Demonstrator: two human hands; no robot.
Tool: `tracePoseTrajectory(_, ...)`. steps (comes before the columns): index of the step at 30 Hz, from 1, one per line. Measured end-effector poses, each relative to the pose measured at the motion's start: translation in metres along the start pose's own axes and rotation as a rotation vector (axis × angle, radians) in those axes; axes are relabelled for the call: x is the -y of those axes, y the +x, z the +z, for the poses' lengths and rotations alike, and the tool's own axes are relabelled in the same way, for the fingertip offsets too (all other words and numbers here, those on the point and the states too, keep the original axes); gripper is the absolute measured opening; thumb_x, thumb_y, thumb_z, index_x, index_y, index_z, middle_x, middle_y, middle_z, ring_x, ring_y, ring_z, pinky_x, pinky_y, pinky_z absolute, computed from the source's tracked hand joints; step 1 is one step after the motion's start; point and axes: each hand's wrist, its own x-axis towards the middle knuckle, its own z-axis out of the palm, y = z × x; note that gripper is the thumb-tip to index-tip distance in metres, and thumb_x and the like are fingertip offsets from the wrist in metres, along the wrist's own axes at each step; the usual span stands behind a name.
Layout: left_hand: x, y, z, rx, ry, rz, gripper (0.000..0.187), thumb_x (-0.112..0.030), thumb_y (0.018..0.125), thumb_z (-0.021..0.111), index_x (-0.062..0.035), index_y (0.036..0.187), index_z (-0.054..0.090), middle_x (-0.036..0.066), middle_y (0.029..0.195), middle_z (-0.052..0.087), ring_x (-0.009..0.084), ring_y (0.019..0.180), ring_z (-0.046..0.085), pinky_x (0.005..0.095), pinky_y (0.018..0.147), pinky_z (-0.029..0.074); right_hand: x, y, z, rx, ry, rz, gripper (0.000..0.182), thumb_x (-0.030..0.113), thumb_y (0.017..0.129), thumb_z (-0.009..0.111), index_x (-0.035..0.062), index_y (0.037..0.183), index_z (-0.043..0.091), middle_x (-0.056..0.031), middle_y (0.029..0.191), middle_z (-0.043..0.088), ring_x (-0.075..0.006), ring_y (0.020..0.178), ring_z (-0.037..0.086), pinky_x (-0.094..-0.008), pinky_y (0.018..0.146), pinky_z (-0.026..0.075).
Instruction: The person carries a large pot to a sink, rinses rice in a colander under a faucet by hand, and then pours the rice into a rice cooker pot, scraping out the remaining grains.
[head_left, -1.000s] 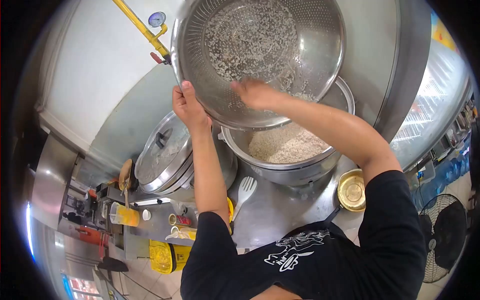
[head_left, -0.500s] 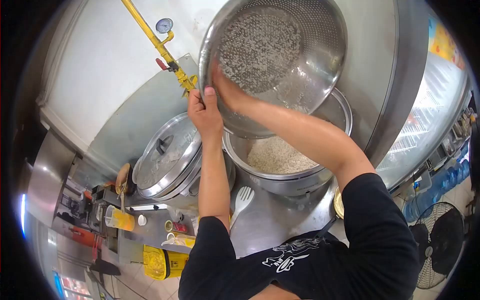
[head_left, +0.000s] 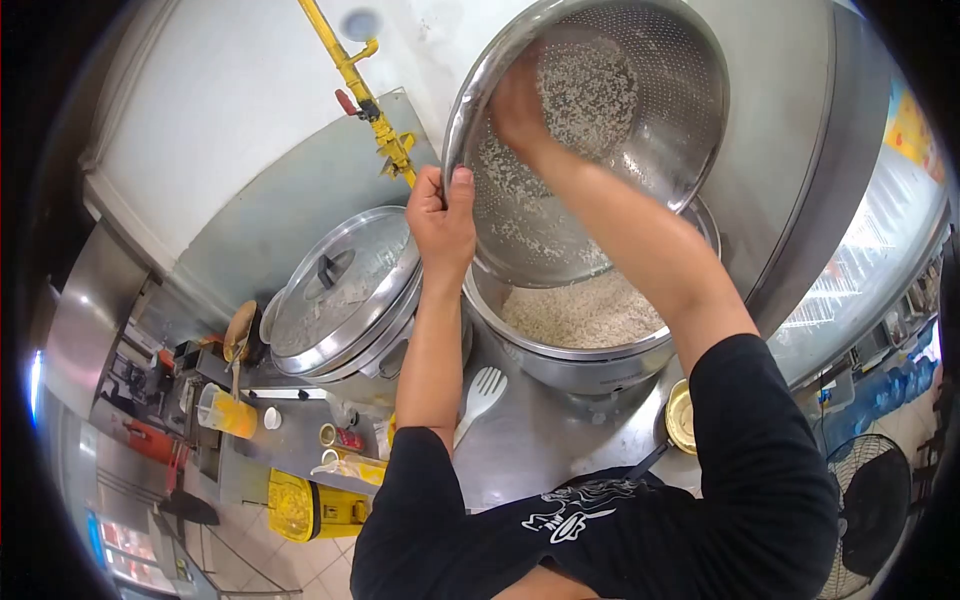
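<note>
A perforated metal colander (head_left: 690, 110) is tilted on its side above a large metal pot (head_left: 560, 352). My left hand (head_left: 440, 215) grips the colander's rim, thumb on the outer edge. Inside the bowl, my right hand (head_left: 518, 100) is against the upper left wall; its fingers are blurred. Grains of rice (head_left: 590, 95) cling to the perforated base and scatter along the lower wall. More rice (head_left: 575, 315) lies in the pot beneath, partly covered by the colander and my right forearm.
Left of the pot stands another big pot with a metal lid (head_left: 345, 290). A white slotted spatula (head_left: 482, 395) lies on the metal counter (head_left: 540, 450). A yellow pipe (head_left: 345, 65) with a red valve runs down the wall. An orange-filled jug (head_left: 230, 412) and a fan (head_left: 870, 510) stand to the sides.
My right hand has moved up along the inside of the colander. The colander and my left hand appear slightly further right as the view shifts. Rice is more spread on the lower wall.
</note>
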Motion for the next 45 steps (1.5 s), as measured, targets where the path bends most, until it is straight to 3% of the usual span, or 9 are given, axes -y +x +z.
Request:
tracePoseTrajectory(8,0.002,0.007,-0.008,-0.074,-0.043,0.015,0.023,-0.020,0.091,0.059,-0.0091,0.074,0.047,-0.009,0.065,0.040,-0.0008,0.058,0.031,0.0170,0.050,0.024,0.005,-0.115,-0.060,1.086,-0.331,-0.136,0.058,0.036,0.096,0.036,0.0016,0.141,0.022,-0.0192,0.148,0.017,-0.0373,0.130,0.031,-0.0422,0.107,0.029)
tracePoseTrajectory(11,-0.004,0.001,-0.009,-0.097,-0.008,-0.010,0.024,-0.020,0.090,0.060,-0.0087,0.073,0.047,-0.009,0.063,0.041,-0.0010,0.056,0.031,0.0169,0.049,0.024,0.008,-0.073,-0.072,0.907,-0.605,-0.126,0.052,0.039,0.095,0.039,0.0071,0.136,0.037,-0.0130,0.145,0.029,-0.0316,0.128,0.037,-0.0406,0.107,0.030)
tracePoseTrajectory(15,-0.014,-0.007,-0.009,-0.086,-0.003,-0.037,0.025,-0.021,0.090,0.060,-0.0090,0.073,0.046,-0.009,0.062,0.039,-0.0007,0.056,0.029,0.0178,0.049,0.022,-0.013,0.022,-0.084,0.466,-0.899,-0.895,0.051,0.042,0.094,0.039,0.0148,0.137,0.037,-0.0043,0.145,0.031,-0.0222,0.130,0.035,-0.0373,0.110,0.025)
tracePoseTrajectory(20,-0.018,-0.006,-0.026,-0.096,-0.033,0.000,0.026,-0.021,0.090,0.060,-0.0097,0.072,0.045,-0.010,0.063,0.037,-0.0006,0.056,0.028,0.0182,0.049,0.020,-0.050,0.058,-0.134,0.557,-1.051,-0.911,0.062,0.044,0.094,0.035,0.0113,0.144,0.018,-0.0013,0.149,0.023,-0.0183,0.135,0.025,-0.0372,0.111,0.022)
tracePoseTrajectory(25,-0.023,-0.004,-0.029,-0.120,-0.067,0.005,0.026,-0.021,0.089,0.061,-0.0097,0.072,0.046,-0.010,0.063,0.037,-0.0006,0.056,0.027,0.0181,0.050,0.019,-0.114,-0.024,-0.145,0.285,-0.687,-0.367,0.061,0.040,0.096,0.032,0.0024,0.142,0.018,-0.0186,0.147,0.019,-0.0306,0.136,0.020,-0.0407,0.112,0.019)
tracePoseTrajectory(30,-0.028,-0.001,-0.018,-0.149,-0.091,0.013,0.023,-0.021,0.088,0.063,-0.0084,0.074,0.049,-0.010,0.061,0.039,-0.0007,0.055,0.028,0.0179,0.048,0.020,-0.048,-0.078,-0.145,0.881,-0.727,0.382,0.062,0.042,0.095,0.032,-0.0034,0.137,0.027,-0.0252,0.142,0.027,-0.0383,0.132,0.027,-0.0430,0.108,0.027)
tracePoseTrajectory(33,-0.036,-0.003,-0.018,-0.135,-0.022,0.026,0.024,-0.021,0.088,0.063,-0.0085,0.073,0.048,-0.009,0.061,0.039,-0.0009,0.054,0.029,0.0176,0.048,0.020,-0.024,-0.043,-0.148,0.796,-0.973,-0.173,0.053,0.035,0.093,0.040,-0.0031,0.130,0.041,-0.0244,0.134,0.040,-0.0352,0.121,0.045,-0.0438,0.099,0.040)
tracePoseTrajectory(37,-0.036,-0.009,-0.028,-0.105,0.027,0.015,0.025,-0.021,0.088,0.063,-0.0088,0.073,0.047,-0.009,0.061,0.039,-0.0009,0.054,0.029,0.0174,0.048,0.020,-0.006,0.057,-0.154,0.648,-1.462,-0.906,0.050,0.029,0.091,0.041,0.0006,0.133,0.040,-0.0146,0.141,0.035,-0.0257,0.130,0.035,-0.0368,0.108,0.028)
tracePoseTrajectory(45,-0.040,-0.010,-0.034,-0.125,-0.094,0.005,0.025,-0.021,0.088,0.063,-0.0088,0.073,0.047,-0.010,0.062,0.040,-0.0009,0.055,0.029,0.0172,0.049,0.021,-0.083,-0.020,-0.191,0.906,-1.357,-0.437,0.063,0.043,0.096,0.031,0.0025,0.142,0.019,-0.0149,0.148,0.022,-0.0274,0.136,0.022,-0.0349,0.112,0.018)
